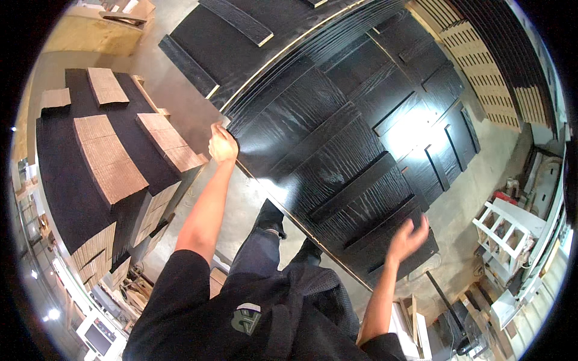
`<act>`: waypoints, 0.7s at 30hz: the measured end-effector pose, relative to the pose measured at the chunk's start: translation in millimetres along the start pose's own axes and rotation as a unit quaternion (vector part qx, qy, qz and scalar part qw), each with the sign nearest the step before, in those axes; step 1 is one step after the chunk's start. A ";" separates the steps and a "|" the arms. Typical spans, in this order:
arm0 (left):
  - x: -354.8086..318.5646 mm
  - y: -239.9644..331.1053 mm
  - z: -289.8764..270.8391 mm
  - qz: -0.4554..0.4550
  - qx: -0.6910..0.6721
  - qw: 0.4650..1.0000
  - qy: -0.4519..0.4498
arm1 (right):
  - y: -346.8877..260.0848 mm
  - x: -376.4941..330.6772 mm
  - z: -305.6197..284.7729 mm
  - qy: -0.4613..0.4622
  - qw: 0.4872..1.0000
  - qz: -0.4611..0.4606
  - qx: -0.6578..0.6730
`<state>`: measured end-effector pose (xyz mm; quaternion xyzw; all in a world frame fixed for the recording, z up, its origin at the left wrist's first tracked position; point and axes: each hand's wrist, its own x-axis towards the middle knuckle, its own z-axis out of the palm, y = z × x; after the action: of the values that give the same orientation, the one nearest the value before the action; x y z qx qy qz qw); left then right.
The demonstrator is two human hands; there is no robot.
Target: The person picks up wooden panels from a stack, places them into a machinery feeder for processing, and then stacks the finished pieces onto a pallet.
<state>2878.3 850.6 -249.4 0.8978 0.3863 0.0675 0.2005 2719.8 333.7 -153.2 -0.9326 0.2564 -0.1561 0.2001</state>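
A large black wood-grain panel (pixel 319 138) with raised black boards across its face lies in front of me, its near edge running slantwise past my legs. My left hand (pixel 224 144) is closed on the panel's left corner, with its fingers partly hidden behind the edge. My right hand (pixel 408 239) hovers over or beside the panel's near right end, its fingers apart and slightly blurred. Nothing shows in it, and whether it touches the panel I cannot tell. A bright glare covers part of the panel's right side.
At left stands a stack of black sheets topped with brown ribbed boards (pixel 108 156). Another black panel (pixel 211 54) lies beyond my left hand. Slatted pale wood pieces (pixel 481 72) stand at the far right. A white rack (pixel 509 234) and a black pole (pixel 445 301) are at right.
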 end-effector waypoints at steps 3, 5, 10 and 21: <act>0.7 -4.6 -1.9 -0.028 0.013 0.999 -0.017 | -131.8 54.3 97.0 -0.055 0.981 -0.165 0.083; 0.0 -4.0 -3.4 -0.029 0.002 0.999 -0.016 | -199.8 85.4 163.0 -0.063 0.952 -0.252 0.160; 3.0 1.7 -2.8 -0.017 -0.012 0.999 -0.024 | -296.5 130.9 260.3 -0.155 0.947 -0.243 0.141; 2.0 -8.6 -0.4 -0.035 -0.009 0.999 -0.028 | -322.5 124.7 277.7 -0.292 0.932 -0.177 -0.122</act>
<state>2873.8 857.6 -252.7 0.8835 0.4112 0.0388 0.2211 3065.5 601.9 -225.3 -0.9846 0.0350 0.1230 0.1196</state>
